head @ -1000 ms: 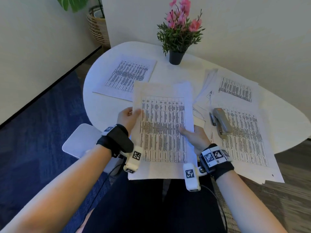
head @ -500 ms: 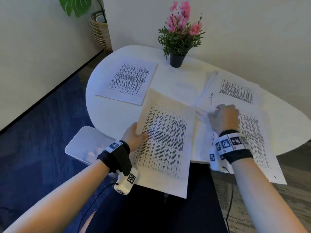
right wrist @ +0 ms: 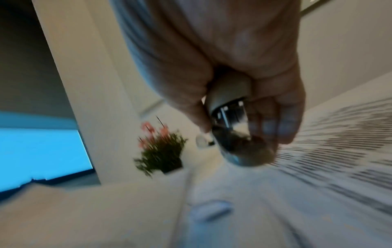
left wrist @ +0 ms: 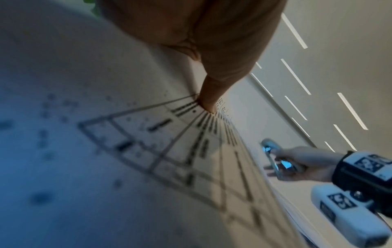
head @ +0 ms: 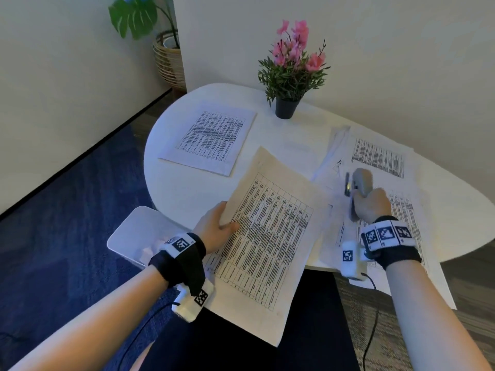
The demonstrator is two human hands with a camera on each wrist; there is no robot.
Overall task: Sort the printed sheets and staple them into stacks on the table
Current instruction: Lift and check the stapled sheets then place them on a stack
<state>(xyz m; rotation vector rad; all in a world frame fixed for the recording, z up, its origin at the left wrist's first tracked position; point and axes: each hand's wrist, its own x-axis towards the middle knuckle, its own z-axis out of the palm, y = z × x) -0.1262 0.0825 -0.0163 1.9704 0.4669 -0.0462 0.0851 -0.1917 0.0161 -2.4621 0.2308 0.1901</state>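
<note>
The head view looks steeply down from above the near edge of the table (head: 187, 194). The left wrist view skims close along the held sheets (left wrist: 148, 151), facing the stapler (left wrist: 275, 161). The right wrist view, very close behind that stapler (right wrist: 230, 94), faces the flower pot (right wrist: 171, 165).

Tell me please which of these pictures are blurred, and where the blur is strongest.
Head view: sharp, table print readable on the held sheets. Left wrist view: the sheets near the lens are soft, the thumb clearer. Right wrist view: strongest motion blur, smearing the flower pot and the printed lines; the stapler stays fairly clear.
</note>
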